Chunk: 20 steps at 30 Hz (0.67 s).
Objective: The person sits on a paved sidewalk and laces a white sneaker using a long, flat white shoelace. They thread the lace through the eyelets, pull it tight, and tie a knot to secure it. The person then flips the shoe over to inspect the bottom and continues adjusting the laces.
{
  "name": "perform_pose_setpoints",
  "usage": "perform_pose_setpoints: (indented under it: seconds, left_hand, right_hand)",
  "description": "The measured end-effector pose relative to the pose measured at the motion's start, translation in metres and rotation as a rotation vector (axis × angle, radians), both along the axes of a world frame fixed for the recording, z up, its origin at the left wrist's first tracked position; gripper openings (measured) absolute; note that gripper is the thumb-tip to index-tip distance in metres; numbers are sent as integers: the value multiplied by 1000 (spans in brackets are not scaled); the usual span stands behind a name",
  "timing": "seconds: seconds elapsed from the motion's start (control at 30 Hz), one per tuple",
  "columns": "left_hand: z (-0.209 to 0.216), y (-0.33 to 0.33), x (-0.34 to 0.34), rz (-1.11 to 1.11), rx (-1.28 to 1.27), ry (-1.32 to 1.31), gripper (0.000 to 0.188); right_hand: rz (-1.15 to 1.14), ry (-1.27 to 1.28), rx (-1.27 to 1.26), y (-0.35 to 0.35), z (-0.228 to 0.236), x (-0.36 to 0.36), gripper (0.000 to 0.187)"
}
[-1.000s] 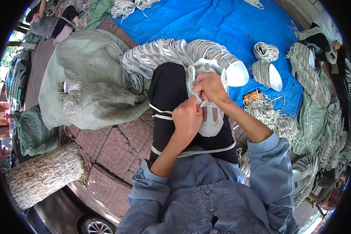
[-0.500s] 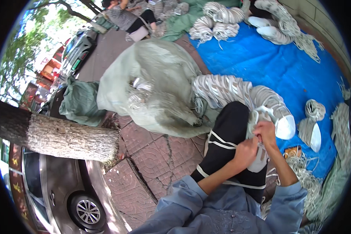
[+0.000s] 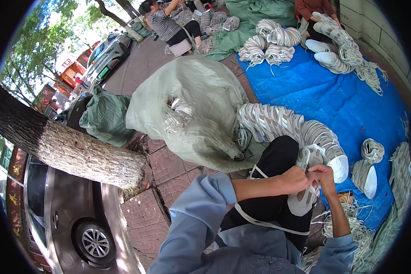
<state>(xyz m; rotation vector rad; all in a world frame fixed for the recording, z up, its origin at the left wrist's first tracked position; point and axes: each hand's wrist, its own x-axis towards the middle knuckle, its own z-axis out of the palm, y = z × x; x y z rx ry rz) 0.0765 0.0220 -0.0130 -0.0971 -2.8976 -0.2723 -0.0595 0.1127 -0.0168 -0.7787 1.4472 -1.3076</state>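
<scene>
A white and grey-beige shoe upper (image 3: pixel 301 203) lies across my black-trousered knee, its pale toe towards me. Over its lacing part, my left hand (image 3: pixel 293 180) is closed in a fist; what it grips is hidden. Touching or nearly touching it from the right, my right hand (image 3: pixel 323 177) pinches at the upper's opening, and the thing between its fingers is too small to make out. White laces (image 3: pixel 260 223) run over my thighs. Just beyond the knee, a long curved row of nested shoe uppers (image 3: pixel 322 137) rests on the blue sheet.
A big pale sack (image 3: pixel 192 91) stands ahead, left of the row. Tangled white laces (image 3: pixel 351 223) lie at my right, beside small upper bundles (image 3: pixel 364 176). More bundles (image 3: pixel 278 41) sit farther off on the blue sheet (image 3: pixel 315 98). A tree trunk (image 3: pixel 91 155) and parked car (image 3: pixel 73 214) are left.
My left hand has moved up and right, its elbow swinging out, to meet my right hand. The right hand has shifted slightly right and down. The whole view has tilted a little.
</scene>
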Motion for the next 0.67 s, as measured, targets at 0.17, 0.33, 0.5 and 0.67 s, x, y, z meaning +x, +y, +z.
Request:
perform_pose_setpoints:
  seconds: [0.17,0.33,0.5,0.67]
  left_hand:
    - [22,-12,-2,166,301,42,24]
    - [16,-13,7,28,57,-121,24]
    - [50,-21,-16,-116,-12,-323,31]
    - [43,-35,-11,-23,167,-383,36]
  right_hand:
    - [1,53,59,8,13,-12,6]
    - [166,167,64,21,16,-10,8]
    - [146,94,83,23,10,-12,8]
    - [118,35,80,22,6,-13,13]
